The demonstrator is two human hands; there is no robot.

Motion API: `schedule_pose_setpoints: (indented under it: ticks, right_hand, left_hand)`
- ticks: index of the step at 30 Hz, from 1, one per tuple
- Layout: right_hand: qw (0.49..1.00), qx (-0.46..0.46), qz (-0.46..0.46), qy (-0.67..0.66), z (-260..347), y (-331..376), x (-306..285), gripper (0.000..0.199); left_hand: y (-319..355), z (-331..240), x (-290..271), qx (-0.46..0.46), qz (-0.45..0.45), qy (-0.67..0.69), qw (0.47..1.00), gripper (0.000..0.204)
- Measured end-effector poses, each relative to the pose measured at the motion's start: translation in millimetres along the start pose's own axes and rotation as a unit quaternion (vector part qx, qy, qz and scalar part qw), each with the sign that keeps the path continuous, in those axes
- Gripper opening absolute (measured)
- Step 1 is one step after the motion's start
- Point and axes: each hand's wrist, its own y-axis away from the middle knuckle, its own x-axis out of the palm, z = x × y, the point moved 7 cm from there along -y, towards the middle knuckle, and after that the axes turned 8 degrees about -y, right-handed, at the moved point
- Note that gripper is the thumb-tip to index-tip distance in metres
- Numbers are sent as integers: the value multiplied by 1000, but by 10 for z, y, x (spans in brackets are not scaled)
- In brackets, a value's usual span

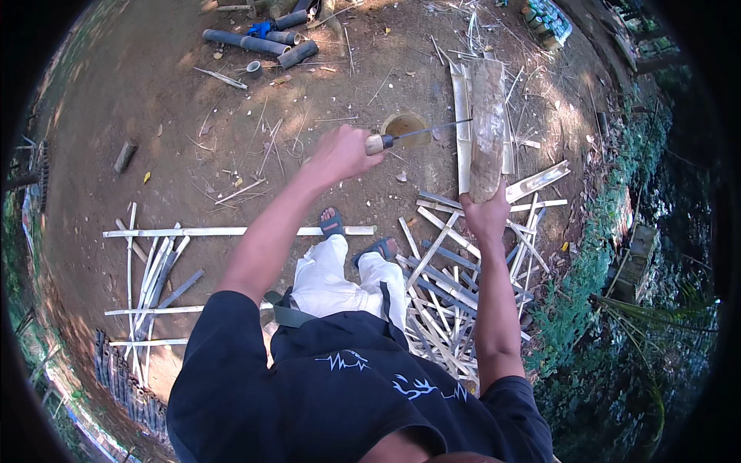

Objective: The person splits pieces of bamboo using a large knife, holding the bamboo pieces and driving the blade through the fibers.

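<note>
My left hand [343, 154] is closed around the wooden handle of a long knife [424, 132]. Its thin blade points right and its tip reaches the side of a wide split bamboo slab [486, 127]. My right hand [486, 212] grips the lower end of that slab and holds it upright, out in front of me. A narrower pale bamboo strip [461, 127] stands along the slab's left edge. I stand on bare earth in blue sandals [332, 224].
A round hollow stump or hole [404, 123] lies in the ground under the knife. Split bamboo strips are piled at my right [444, 297] and left [154, 270]. Short bamboo tubes [262, 42] lie far ahead. Green plants [617, 309] border the right.
</note>
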Motion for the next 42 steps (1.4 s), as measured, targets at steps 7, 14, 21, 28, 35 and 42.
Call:
schedule_pose_setpoints:
  ticks: [7, 14, 21, 28, 35, 42]
  right_hand:
    - [948, -235, -154, -153, 1583, -120, -1232, 35]
    - [994, -35, 34, 95, 141, -307, 21, 57]
    - [997, -56, 41, 29, 629, -576, -163, 50]
    - [911, -326, -125, -220, 1215, -447, -629, 34]
    - [962, 63, 136, 226, -745, -619, 494, 71]
    - [949, -274, -76, -136, 1072, -831, -572, 36]
  left_hand:
    - [-82, 75, 70, -24, -19, 33, 999, 35]
    - [-46, -77, -2, -65, -7, 34, 997, 33]
    - [-189, 232, 582, -83, 43, -26, 995, 29]
    - [-180, 298, 617, -124, 21, 1, 992, 30]
    - [-303, 300, 993, -110, 46, 4, 993, 33]
    - [-343, 420, 1205, -147, 14, 23, 989, 28]
